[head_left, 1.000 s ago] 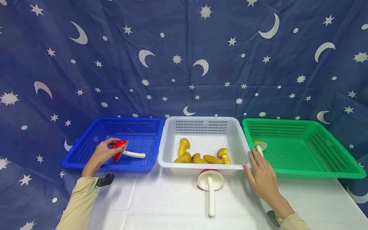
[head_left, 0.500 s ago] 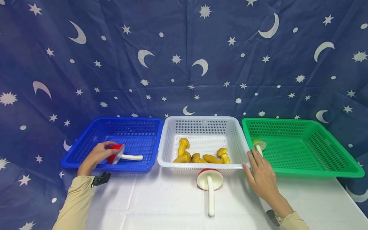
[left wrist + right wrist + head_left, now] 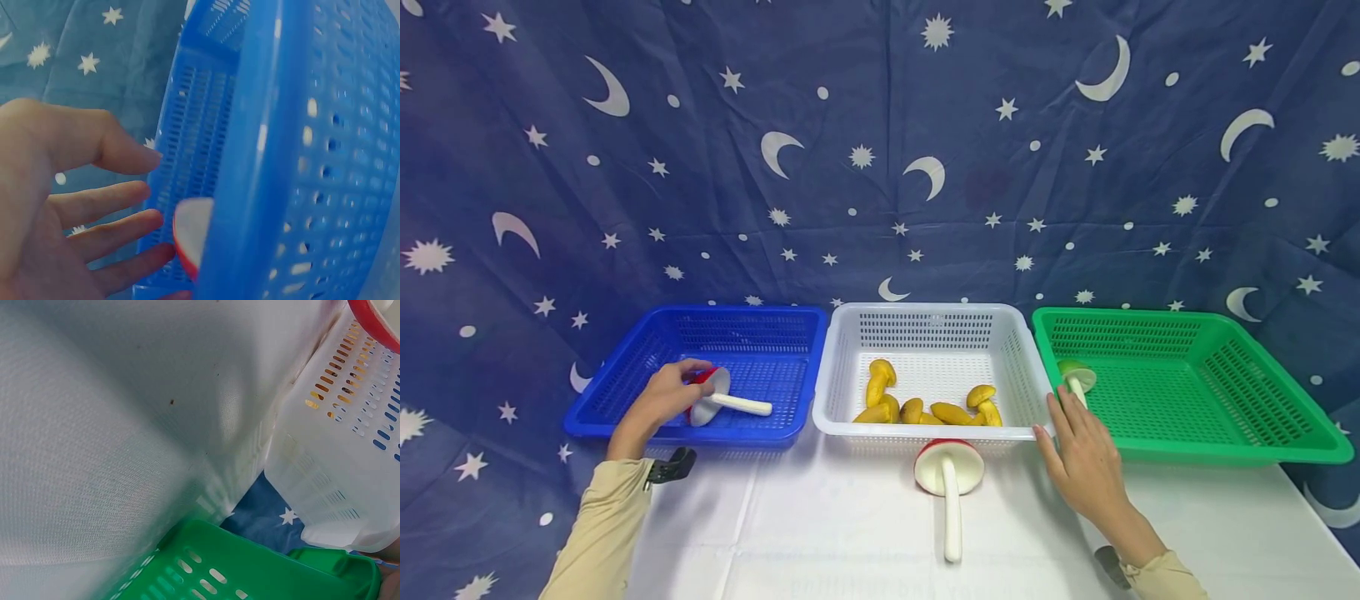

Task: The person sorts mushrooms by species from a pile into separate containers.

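My left hand (image 3: 662, 396) is over the blue basket (image 3: 700, 434), beside a toy mushroom with a red cap and white stem (image 3: 741, 404) lying inside. In the left wrist view its fingers (image 3: 119, 234) are spread and relaxed, with a gap to the thumb; the mushroom's cap (image 3: 192, 230) lies by the fingertips, partly behind the basket rim. My right hand (image 3: 1086, 467) has straight fingers, which lie at the adjoining rims of the white basket (image 3: 925, 431) and the green basket (image 3: 1225, 454). A second red-capped mushroom (image 3: 951, 500) lies on the table before the white basket.
Several yellow-brown mushrooms (image 3: 951, 413) lie in the white basket. One green-capped mushroom (image 3: 1077, 377) is at the left side of the green basket. The three baskets stand in a row on a white-covered table (image 3: 820, 533), against a starry blue cloth (image 3: 850, 117).
The red-capped mushroom in the blue basket has come down and shifted slightly left, its cap turning more toward the camera. My left hand has loosened from it. The right hand stays put.
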Demonstrator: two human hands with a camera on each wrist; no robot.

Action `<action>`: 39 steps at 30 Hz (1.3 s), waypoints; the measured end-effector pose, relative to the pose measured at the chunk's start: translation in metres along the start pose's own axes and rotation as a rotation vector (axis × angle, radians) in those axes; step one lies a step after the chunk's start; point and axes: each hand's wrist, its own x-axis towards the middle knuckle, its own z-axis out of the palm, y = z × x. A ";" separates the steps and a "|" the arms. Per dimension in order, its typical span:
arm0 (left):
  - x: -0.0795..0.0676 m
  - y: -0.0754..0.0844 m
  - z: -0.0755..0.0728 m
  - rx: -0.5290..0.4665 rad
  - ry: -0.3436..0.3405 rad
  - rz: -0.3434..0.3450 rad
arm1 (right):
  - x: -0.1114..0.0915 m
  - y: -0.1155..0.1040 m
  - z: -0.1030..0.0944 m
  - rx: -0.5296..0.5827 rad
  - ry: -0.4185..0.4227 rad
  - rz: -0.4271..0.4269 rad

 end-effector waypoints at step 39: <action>-0.074 0.093 0.073 -0.382 0.218 0.084 | 0.000 -0.001 -0.001 0.008 0.002 0.000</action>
